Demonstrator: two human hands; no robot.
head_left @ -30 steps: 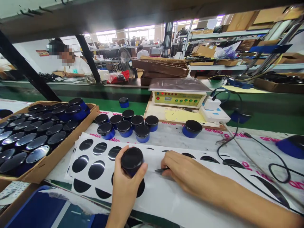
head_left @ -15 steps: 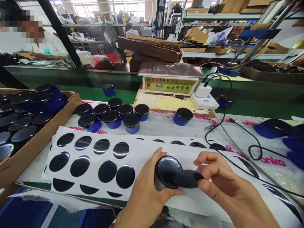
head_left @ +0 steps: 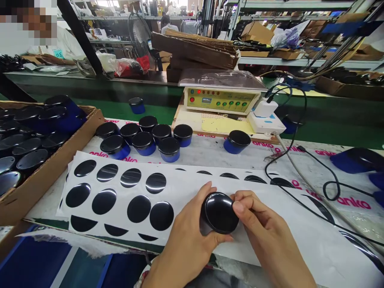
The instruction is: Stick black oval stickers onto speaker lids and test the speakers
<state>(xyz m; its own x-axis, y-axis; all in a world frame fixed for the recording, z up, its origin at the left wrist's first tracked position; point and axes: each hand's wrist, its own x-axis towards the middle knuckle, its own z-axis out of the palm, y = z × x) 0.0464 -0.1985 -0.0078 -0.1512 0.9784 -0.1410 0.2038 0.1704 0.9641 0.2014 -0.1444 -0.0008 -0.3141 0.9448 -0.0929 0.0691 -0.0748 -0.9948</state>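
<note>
My left hand [head_left: 192, 228] wraps round the side of a small round black case [head_left: 208, 223], its top tilted up toward me. A glossy round black sticker [head_left: 222, 212] lies over that top and covers nearly all of it. At the sticker's right edge, my right hand [head_left: 255, 218] pinches with thumb and forefinger. Beneath both hands spreads a white sticker sheet [head_left: 118, 224], with several round black stickers [head_left: 139, 209] on its left part.
A cardboard box [head_left: 57, 170] of similar cases stands at the left. Several blue-sided cases [head_left: 169, 150] sit beyond the sheet, one more case [head_left: 237, 142] apart. Behind are a control unit [head_left: 222, 100] and a power strip [head_left: 267, 122]. A black cable [head_left: 312, 218] crosses the right side.
My right hand has moved left and brought the sticker from beside the case onto its top. The left hand still holds the case. The camera view has shifted slightly.
</note>
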